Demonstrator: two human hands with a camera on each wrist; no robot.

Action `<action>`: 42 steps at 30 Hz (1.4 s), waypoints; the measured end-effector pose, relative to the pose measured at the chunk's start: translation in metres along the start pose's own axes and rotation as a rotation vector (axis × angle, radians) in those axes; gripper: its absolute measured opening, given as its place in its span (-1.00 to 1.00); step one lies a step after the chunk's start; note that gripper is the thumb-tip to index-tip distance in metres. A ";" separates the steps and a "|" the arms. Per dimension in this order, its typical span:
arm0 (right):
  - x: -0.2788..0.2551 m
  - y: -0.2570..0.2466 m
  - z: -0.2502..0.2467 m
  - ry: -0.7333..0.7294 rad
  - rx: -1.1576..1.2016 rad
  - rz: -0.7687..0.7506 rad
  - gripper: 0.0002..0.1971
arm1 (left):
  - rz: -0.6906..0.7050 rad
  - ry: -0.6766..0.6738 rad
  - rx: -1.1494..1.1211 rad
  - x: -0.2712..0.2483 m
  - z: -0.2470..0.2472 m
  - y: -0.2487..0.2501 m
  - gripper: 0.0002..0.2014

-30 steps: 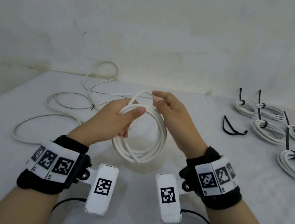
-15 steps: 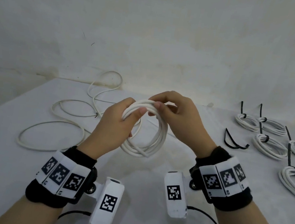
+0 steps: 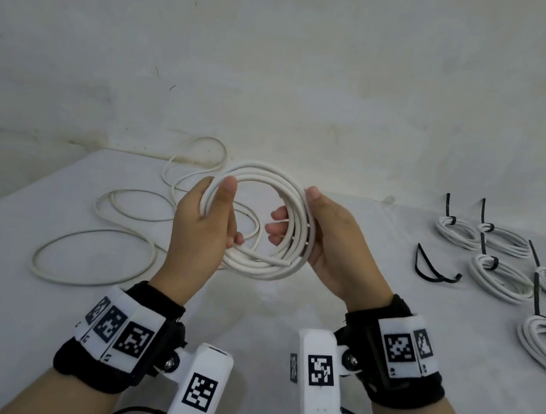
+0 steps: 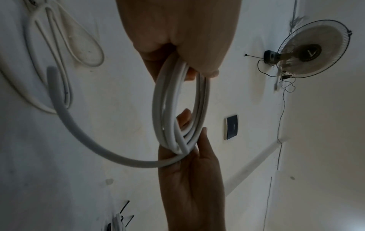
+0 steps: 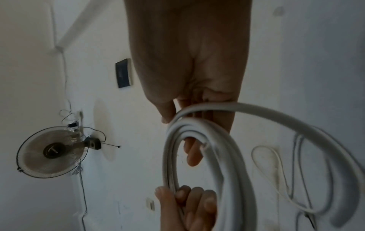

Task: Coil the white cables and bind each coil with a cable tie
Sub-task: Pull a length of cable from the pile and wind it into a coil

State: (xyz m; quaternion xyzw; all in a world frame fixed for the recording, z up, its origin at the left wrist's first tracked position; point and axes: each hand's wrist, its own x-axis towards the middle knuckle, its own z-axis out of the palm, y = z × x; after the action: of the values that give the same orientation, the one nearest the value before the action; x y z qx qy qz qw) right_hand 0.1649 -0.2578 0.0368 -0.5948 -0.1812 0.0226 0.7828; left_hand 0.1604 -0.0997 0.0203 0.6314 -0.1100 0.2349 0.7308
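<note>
White cable wound into a coil (image 3: 264, 221) is held up in the air over the middle of the bench (image 3: 13, 295) in the head view. The left hand (image 3: 202, 224) grips the coil's left side, thumb laid over the strands and fingers curled behind them. The right hand (image 3: 324, 237) holds the right side, thumb on the outer strands and fingertips showing inside the ring. One cut end of the cable lies along the lower arc of the coil. On the bench toward its far left corner a loose white cable (image 3: 94, 247) sprawls in open loops. Along the right edge lie five tied coils (image 3: 496, 277), each bound with a black tie whose tail sticks up. Just left of them a spare black cable tie (image 3: 429, 269) lies bent on the bench.

From the left wrist, the coil (image 4: 178, 109) is seen almost edge-on, pinched at its top by the left hand (image 4: 177, 31) and cupped below by the right hand (image 4: 191, 179). One strand bows out to the left. A wall fan (image 4: 314, 50) and a dark switch plate (image 4: 231, 127) show behind.

From the right wrist, the right hand (image 5: 189, 62) curls round the coil (image 5: 217, 148), one fingertip poking through the ring, and the left hand (image 5: 187, 206) clasps the strands at the lower edge. The fan (image 5: 52, 151) hangs at the left.
</note>
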 end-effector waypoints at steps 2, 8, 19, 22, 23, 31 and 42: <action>-0.001 0.005 0.001 -0.044 0.051 0.050 -0.52 | -0.004 0.021 -0.008 -0.001 0.001 -0.001 -0.57; -0.002 0.010 0.011 -0.021 0.293 0.129 -0.48 | 0.014 0.032 -0.064 -0.005 0.008 -0.002 -0.62; -0.004 0.006 0.010 0.131 -0.002 0.154 -0.49 | -0.073 -0.238 0.061 0.004 -0.002 0.002 -0.75; -0.005 0.006 0.010 0.101 -0.059 0.170 -0.50 | 0.074 -0.257 0.243 0.003 -0.004 0.004 -0.73; -0.005 0.006 0.010 0.097 -0.069 0.169 -0.50 | 0.110 -0.264 0.270 0.002 -0.004 0.003 -0.69; -0.007 0.006 0.010 0.044 -0.061 0.149 -0.50 | 0.296 -0.216 0.405 0.002 -0.005 -0.003 -0.86; -0.008 0.008 0.014 -0.063 0.249 0.168 -0.48 | 0.253 -0.074 0.406 0.001 -0.002 -0.007 -0.84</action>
State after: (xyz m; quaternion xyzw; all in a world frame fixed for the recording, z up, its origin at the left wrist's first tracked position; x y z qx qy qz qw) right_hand 0.1542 -0.2445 0.0303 -0.5053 -0.1512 0.1289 0.8398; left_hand 0.1642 -0.0977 0.0145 0.7546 -0.1653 0.3188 0.5492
